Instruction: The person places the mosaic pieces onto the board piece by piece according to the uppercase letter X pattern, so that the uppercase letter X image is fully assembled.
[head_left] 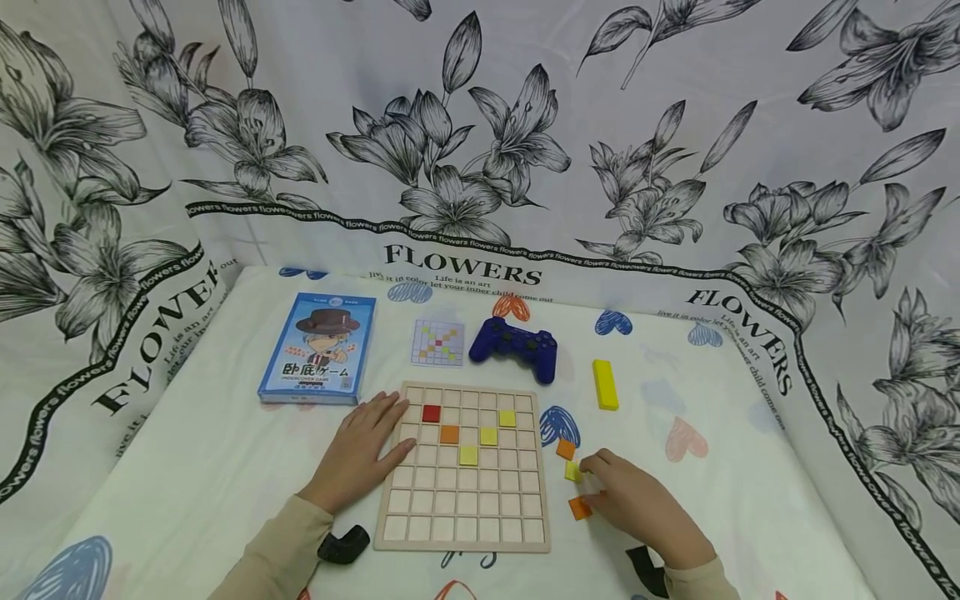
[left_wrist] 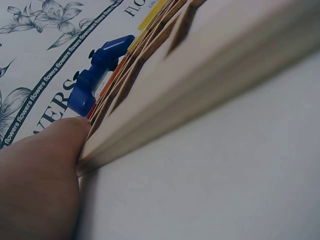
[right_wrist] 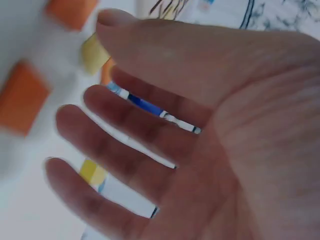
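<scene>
My left hand (head_left: 358, 450) rests along the left edge of a wooden grid board (head_left: 456, 530), fingers extended and thumb over its rim. In the left wrist view the thumb (left_wrist: 45, 165) lies at the board's edge. On the board sit a red tile (head_left: 431, 413), an orange tile (head_left: 449, 434) and three yellow tiles (head_left: 488, 436) in a diagonal. Right of the board, my right hand (head_left: 633, 500) hovers at loose tiles, a yellow one (head_left: 573, 472) and orange ones (head_left: 566, 450). The right wrist view shows its fingers spread, thumb tip close to the yellow tile (right_wrist: 94, 54).
Behind the board lie a small colored pattern card (head_left: 437, 342) and a dark blue game controller (head_left: 517, 350). A blue game box (head_left: 318, 348) is at the back left. A yellow bar-shaped piece (head_left: 605, 384) lies at the right. A flower-printed curtain (head_left: 480, 150) bounds the table.
</scene>
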